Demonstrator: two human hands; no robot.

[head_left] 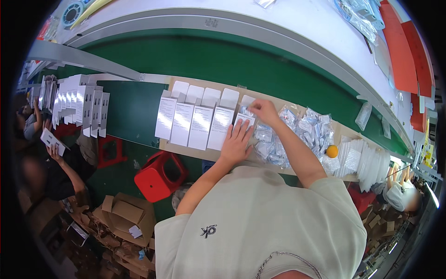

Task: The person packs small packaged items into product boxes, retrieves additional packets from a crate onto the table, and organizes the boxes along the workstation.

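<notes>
The left hand (pixel 236 143) lies palm down with its fingers spread, their tips pressing on the printed face of the nearest white box (pixel 246 119); it is not closed around anything. The right hand (pixel 265 111) is at the upper end of that same box, just beyond the left fingertips, its thumb and fingers drawn close together beside the raised flap (pixel 246 99). Something pale and bluish shows by those fingertips, but whether they grip it cannot be told. The box thus lies between the two hands, under the left and directly below the right. Four more white boxes (pixel 220 128) stand in a row to the left of the left hand, flaps up, the closest just beside its fingers. To the right of both hands, partly beneath the right forearm, spreads a pile of small clear packets (pixel 304 130). Farther right of the grip are an orange ball (pixel 331 151) and a fanned stack of white pieces (pixel 364 158). A red stool (pixel 160 179) stands well to the left, below the boxes.
</notes>
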